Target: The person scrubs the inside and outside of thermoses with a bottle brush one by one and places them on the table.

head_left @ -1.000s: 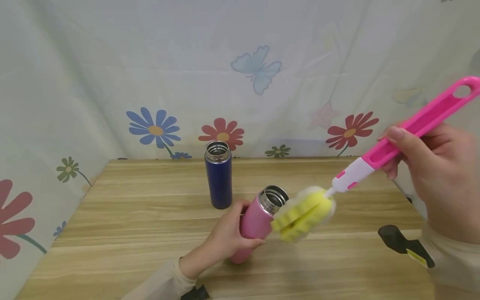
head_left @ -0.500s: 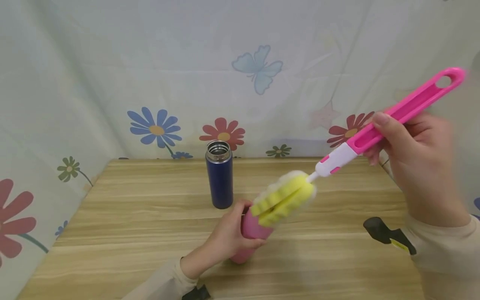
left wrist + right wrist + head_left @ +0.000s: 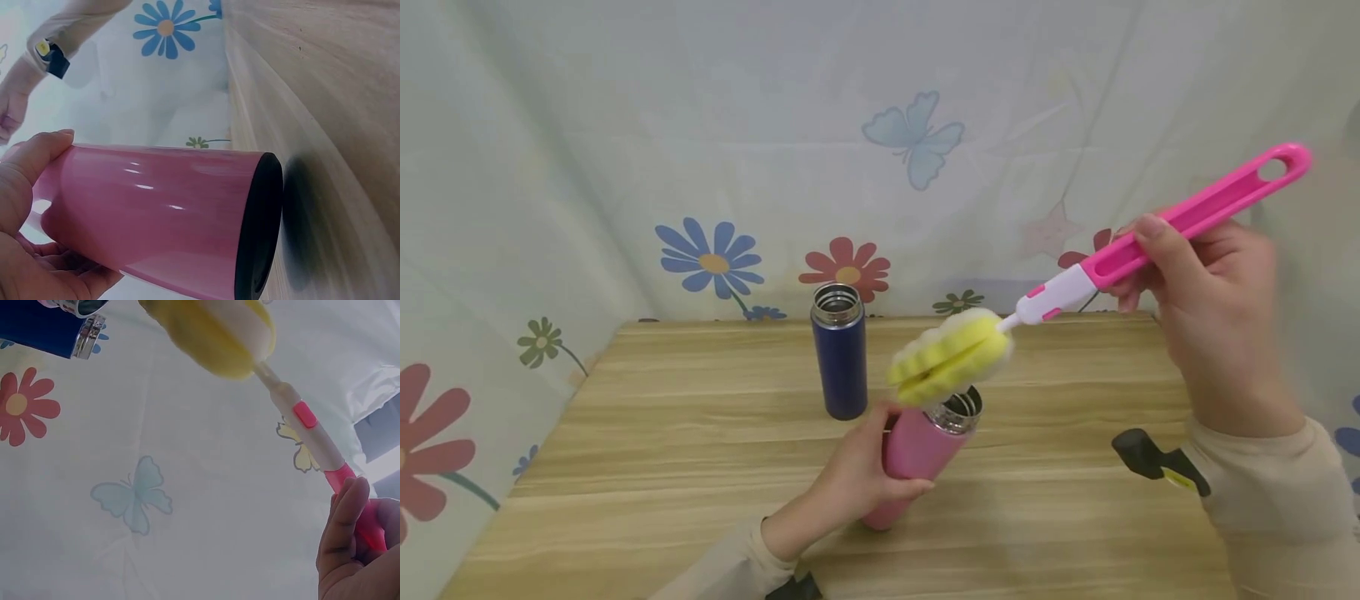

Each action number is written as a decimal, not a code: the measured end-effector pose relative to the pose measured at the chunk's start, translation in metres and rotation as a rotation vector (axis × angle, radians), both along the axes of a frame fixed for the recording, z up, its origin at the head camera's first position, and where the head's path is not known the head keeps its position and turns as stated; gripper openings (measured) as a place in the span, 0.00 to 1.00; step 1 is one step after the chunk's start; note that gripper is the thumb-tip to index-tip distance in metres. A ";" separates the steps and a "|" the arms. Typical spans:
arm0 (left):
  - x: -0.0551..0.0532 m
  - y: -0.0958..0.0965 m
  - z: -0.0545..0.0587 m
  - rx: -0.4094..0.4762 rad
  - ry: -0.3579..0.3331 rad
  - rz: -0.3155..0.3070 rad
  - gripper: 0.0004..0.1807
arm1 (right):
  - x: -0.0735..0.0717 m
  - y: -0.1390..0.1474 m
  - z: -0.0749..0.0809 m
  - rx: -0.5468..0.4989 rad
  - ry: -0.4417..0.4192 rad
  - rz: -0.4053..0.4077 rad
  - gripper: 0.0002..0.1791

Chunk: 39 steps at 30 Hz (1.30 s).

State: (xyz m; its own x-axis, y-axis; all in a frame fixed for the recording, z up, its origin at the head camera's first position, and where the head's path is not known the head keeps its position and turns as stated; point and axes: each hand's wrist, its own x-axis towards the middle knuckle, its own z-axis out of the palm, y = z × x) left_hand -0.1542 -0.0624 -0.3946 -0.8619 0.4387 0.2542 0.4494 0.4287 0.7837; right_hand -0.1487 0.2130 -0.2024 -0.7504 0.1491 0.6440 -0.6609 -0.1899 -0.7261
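Observation:
My left hand (image 3: 853,475) grips a pink vacuum bottle (image 3: 921,454) round its middle. The bottle is uncapped and leans to the right, its steel mouth (image 3: 962,408) facing up; in the left wrist view its black base (image 3: 259,225) is close over the table. With thumb and fingers, my right hand (image 3: 1217,317) holds a bottle brush by its pink handle (image 3: 1202,212). The brush's yellow-and-white sponge head (image 3: 955,354) points down-left and partly overlaps the bottle's rim in the head view. It appears larger in the right wrist view, outside any bottle.
A dark blue bottle (image 3: 840,367), also uncapped, stands upright behind and left of the pink one. The wood-grain table (image 3: 685,442) ends at a white curtain (image 3: 760,125) printed with flowers and a butterfly.
My right hand has carried the brush leftward, and its sponge head has risen across the pink bottle's mouth, uncovering part of the opening. My left hand and the pink bottle have barely moved.

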 end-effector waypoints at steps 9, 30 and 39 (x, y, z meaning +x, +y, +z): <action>0.001 0.000 0.002 -0.009 -0.025 0.021 0.42 | -0.011 0.005 -0.008 -0.083 -0.034 0.033 0.08; 0.002 -0.002 0.004 0.027 -0.051 0.035 0.41 | -0.019 0.027 -0.049 -0.404 -0.107 0.061 0.06; 0.002 0.001 0.003 0.012 0.002 0.057 0.40 | -0.005 0.047 -0.071 -0.584 -0.056 0.189 0.07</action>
State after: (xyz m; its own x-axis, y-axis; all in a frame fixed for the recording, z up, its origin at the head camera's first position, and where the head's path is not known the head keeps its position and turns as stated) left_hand -0.1523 -0.0615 -0.3918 -0.8850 0.3857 0.2607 0.4259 0.4445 0.7881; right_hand -0.1541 0.2595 -0.2735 -0.8285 0.3265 0.4550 -0.5410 -0.6764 -0.4997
